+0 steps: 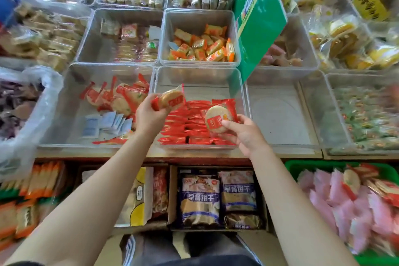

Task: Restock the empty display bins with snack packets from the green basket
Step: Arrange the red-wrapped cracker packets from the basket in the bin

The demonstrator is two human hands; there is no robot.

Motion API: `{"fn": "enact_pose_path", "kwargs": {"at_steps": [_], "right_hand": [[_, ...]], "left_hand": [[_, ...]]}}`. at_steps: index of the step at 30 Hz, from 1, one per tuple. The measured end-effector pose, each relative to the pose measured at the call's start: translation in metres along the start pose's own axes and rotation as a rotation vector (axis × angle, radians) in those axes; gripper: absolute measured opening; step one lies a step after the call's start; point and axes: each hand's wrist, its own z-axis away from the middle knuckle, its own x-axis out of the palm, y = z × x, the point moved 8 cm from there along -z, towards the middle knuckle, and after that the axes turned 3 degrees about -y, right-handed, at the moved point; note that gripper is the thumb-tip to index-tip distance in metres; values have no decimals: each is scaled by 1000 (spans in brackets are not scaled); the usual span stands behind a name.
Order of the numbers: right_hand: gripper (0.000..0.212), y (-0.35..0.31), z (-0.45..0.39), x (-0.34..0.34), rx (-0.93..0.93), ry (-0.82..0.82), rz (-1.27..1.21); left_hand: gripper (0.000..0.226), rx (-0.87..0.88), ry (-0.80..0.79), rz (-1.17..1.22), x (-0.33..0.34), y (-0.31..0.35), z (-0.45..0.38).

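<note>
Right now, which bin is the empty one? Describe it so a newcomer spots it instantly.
Start at the tall green sign leaning over the display. Directly below it, in the front row, sits the empty bin, just right of the red-packet bin over which both hands hold round crackers. Unlike its neighbours, it shows only a bare pale floor.

A tall green sign (258, 19) stands tilted among the clear tubs. Below the desk (194, 154), open cardboard boxes hold blue and brown biscuit bags (199, 198). A white plastic bag (32, 114) bulges at far left.
</note>
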Motion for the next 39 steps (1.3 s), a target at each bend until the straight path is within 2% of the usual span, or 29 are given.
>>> {"fn": "enact_pose_path", "kwargs": {"at_steps": [3,5,7,11,13,17,21,23,24,27,29,30,32,33,36,39], "right_hand": [[23,-18,-22,11,-121,178,230],[22,-36,-33,24,-242,266,486],[21,-54,-46,44,-364,304,679],[22,-69,-87,81,-527,318,955],[26,-64,-113,97,-521,276,1073],[36,-36,-163,135,-401,86,1237],[38,2,-190,156,-96,-131,1391],[40,-5,-192,154,-67,-137,1368],[39,-19,-191,152,-134,-89,1322],[35,-71,-172,147,-495,108,1123],[47,-88,-156,164,-668,32,1117],[51,-88,-153,177,-709,-44,1202],[45,-76,-155,198,-718,-154,1403],[39,-73,-157,200,-705,-158,1437],[16,-84,-165,174,-625,-41,1188],[7,-87,-172,125,-451,126,942]], "left_hand": [[19,216,131,-211,-3,11,-32],[17,344,120,-271,4,12,-54],[17,392,81,-268,11,7,-76],[20,368,5,-209,24,-6,-110],[21,380,-18,-180,27,-9,-120],[21,399,-15,-150,29,-13,-128],[22,447,-23,-201,34,-10,-130],[25,454,-30,-243,36,-11,-132],[25,463,-37,-262,37,-11,-132],[23,511,-70,-351,42,-9,-129],[19,541,-75,-434,44,-8,-127],[20,552,-77,-467,46,-9,-127],[29,548,-91,-504,48,-10,-128],[34,543,-92,-516,48,-10,-128],[54,462,-140,-579,50,-13,-128],[83,378,-246,-661,57,-21,-126]]}}
